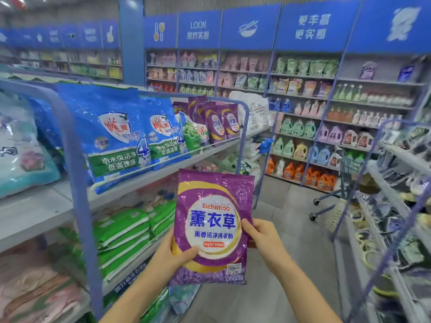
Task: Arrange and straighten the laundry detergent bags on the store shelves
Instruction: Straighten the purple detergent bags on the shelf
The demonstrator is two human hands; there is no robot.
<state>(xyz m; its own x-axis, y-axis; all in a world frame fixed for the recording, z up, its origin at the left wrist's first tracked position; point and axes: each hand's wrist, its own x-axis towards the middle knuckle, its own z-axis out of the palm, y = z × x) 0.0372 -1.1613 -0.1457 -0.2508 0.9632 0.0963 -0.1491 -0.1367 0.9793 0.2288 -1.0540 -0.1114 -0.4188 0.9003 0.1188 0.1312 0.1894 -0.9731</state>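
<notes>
Item: purple detergent bag (213, 227), front label facing me, upright, held in the aisle in front of the shelf unit, clear of every shelf.

Left hand (173, 254): clamped on the bag's lower left edge, thumb across the front near the white circle.

Right hand (260, 236): clamped on the bag's right edge at mid height, thumb on the front. My hands sit apart, the bag between them.

Upper shelf (163, 170), to my left: two large blue detergent bags (116, 134) leaning forward against the rail, a green bag (194, 134) beside them, then matching purple bags (221, 122) standing at the far end.

Shelf below: stacked green packs (123, 231).

Far wall: bottled detergents (310, 174).
</notes>
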